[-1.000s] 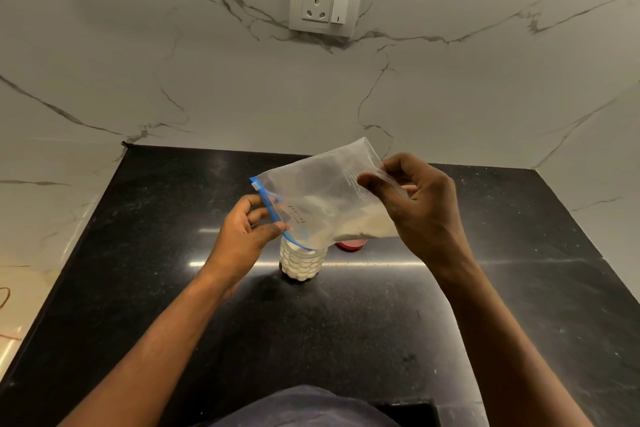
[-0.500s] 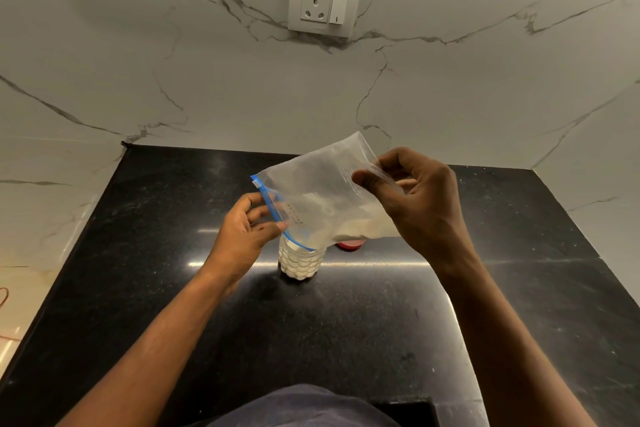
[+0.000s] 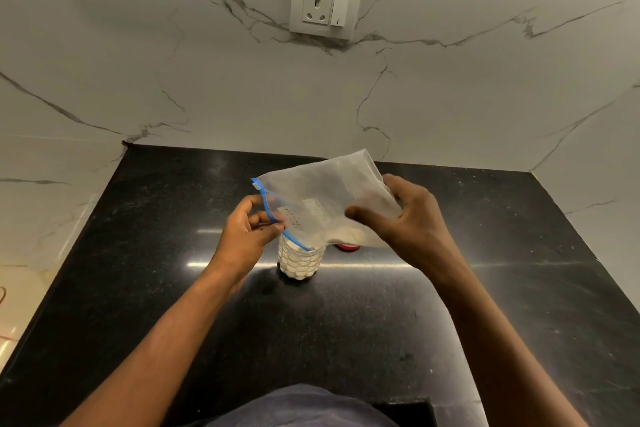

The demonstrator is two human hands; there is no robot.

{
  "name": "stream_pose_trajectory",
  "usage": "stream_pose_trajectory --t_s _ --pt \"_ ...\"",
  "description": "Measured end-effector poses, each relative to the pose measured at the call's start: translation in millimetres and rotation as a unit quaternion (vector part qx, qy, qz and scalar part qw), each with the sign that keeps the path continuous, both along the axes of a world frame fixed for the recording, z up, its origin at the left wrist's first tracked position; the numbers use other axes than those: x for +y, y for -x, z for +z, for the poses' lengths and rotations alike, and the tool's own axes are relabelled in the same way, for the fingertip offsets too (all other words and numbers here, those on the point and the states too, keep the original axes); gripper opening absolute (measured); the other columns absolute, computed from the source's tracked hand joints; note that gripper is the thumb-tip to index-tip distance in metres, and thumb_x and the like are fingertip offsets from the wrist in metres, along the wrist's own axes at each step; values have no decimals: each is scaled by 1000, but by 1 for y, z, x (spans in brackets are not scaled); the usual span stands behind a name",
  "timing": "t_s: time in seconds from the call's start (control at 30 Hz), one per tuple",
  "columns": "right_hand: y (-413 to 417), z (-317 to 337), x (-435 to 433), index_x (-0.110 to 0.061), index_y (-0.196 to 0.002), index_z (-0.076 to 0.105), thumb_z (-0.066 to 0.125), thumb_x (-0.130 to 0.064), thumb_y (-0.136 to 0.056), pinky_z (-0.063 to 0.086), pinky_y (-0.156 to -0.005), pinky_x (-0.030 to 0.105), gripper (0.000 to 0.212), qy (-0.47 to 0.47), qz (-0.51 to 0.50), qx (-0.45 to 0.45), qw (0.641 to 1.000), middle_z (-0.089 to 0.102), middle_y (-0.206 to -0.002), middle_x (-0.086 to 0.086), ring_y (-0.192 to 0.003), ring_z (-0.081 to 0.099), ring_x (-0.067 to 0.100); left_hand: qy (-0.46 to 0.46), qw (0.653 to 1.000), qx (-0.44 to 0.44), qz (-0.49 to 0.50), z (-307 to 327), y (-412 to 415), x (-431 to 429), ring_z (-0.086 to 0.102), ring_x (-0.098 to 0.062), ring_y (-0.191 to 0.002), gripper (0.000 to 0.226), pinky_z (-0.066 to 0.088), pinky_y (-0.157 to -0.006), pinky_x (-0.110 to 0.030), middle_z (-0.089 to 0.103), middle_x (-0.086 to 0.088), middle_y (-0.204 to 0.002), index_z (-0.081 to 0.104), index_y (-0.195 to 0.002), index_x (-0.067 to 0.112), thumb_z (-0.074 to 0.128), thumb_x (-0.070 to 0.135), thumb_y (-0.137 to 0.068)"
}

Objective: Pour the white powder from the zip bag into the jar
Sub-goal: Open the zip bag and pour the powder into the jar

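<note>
— What's nearest you, at the bottom of the frame?

— A dark cloth fold, cut off by the lower edge, then my two forearms reaching up over the black counter point(image 3: 145, 288).

— And your hands?

— My left hand point(image 3: 247, 236), just left of centre, pinches the blue zip edge of the zip bag point(image 3: 322, 198) between thumb and fingers. My right hand point(image 3: 408, 222), right of centre, grips the bag's far end, thumb in front; the fingers behind are mostly hidden by the plastic, and the hand is a little blurred.

— Where is the bag?

— In the middle of the frame, tilted, closed end raised toward the upper right, zip end low. The white powder point(image 3: 346, 236) lies along its lower edge.

— And the jar?

— The jar point(image 3: 300, 262) stands on the counter right under the zip corner, which covers its mouth, so I cannot tell whether powder is falling. The jar looks pale white through its patterned wall.

— Anything behind?

— A red lid point(image 3: 348, 246), only a sliver showing below the bag. Farther up, the marble wall point(image 3: 173, 80) with a socket and switch point(image 3: 325, 5) at top centre.
</note>
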State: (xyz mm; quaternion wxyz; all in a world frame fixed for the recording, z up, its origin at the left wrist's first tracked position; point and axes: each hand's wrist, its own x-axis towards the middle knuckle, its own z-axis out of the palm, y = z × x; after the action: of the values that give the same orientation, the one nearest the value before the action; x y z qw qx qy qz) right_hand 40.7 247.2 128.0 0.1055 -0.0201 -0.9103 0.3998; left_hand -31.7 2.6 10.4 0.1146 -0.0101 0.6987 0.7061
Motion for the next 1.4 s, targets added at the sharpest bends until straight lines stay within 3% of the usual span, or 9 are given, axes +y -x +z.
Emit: stream_pose_trajectory --t_s 0.07,0.2,0.33,0.47,0.63,0.77,1.03,1.27,1.4 --pt "-6 -6 7 -28 -111 67 89 -42 -78 56 -71 19 43 10 8 -48 999 69 -100 -10 -87 67 5 -1 1000 1 0 1 0 1 76 -1 -101 47 61 -70 -15 82 12 -103 63 -115 40 72 -3 -96" --pt "-18 -15 21 -33 -120 60 91 -39 -75 60 -90 36 55 32 15 -112 993 68 -113 -10 -103 65 11 -5 1000 0 -2 1 1 1 76 -4 -104 45 60 -82 -23 82 10 -106 64 -117 38 73 0 -96" --pt "-28 -15 31 -30 -113 65 86 -37 -78 65 -84 49 41 82 -9 -47 996 71 -111 -10 -103 70 17 0 1000 0 -3 2 2 2 76 -2 -102 45 59 -80 -22 82 12 -105 64 -117 39 73 0 -96" --pt "-28 -18 22 -34 -111 64 81 -45 -80 65 -71 45 36 74 -48 30 996 72 -104 -12 -85 72 16 9 1000 2 0 1 3 2 76 1 -98 45 57 -79 -22 82 13 -103 64 -115 38 73 -2 -96" --pt "-23 -20 19 -32 -141 53 87 -44 -76 64 -80 28 74 114 -37 45 992 66 -119 -16 -101 69 7 6 1000 -5 7 0 3 -1 77 1 -96 42 60 -66 -13 82 12 -101 65 -115 33 73 -3 -95" --pt "-22 -20 19 -27 -152 43 89 -27 -75 63 -89 35 89 190 -25 60 980 70 -123 -6 -109 73 15 2 1000 -8 15 0 3 -1 78 -1 -92 39 58 -65 -11 83 9 -99 66 -114 26 73 -6 -94" --pt "-24 -23 11 -19 -150 49 85 -3 -83 62 -91 27 78 220 -40 80 971 66 -131 -4 -119 68 12 5 1000 -17 17 2 4 0 77 -1 -94 38 58 -62 -12 82 11 -101 66 -114 28 74 -3 -94" --pt "-27 -24 -3 -15 -147 53 83 -12 -82 58 -102 35 72 324 -73 105 937 72 -133 0 -124 70 14 13 999 -26 30 2 5 1 78 -4 -95 38 57 -63 -14 83 6 -102 66 -112 31 77 0 -93" --pt "-27 -29 -11 -15 -149 52 82 -2 -86 57 -105 38 71 343 -96 108 928 65 -145 5 -128 67 13 19 999 -30 37 0 7 2 78 -8 -97 40 59 -64 -14 81 1 -109 64 -120 27 78 2 -92"
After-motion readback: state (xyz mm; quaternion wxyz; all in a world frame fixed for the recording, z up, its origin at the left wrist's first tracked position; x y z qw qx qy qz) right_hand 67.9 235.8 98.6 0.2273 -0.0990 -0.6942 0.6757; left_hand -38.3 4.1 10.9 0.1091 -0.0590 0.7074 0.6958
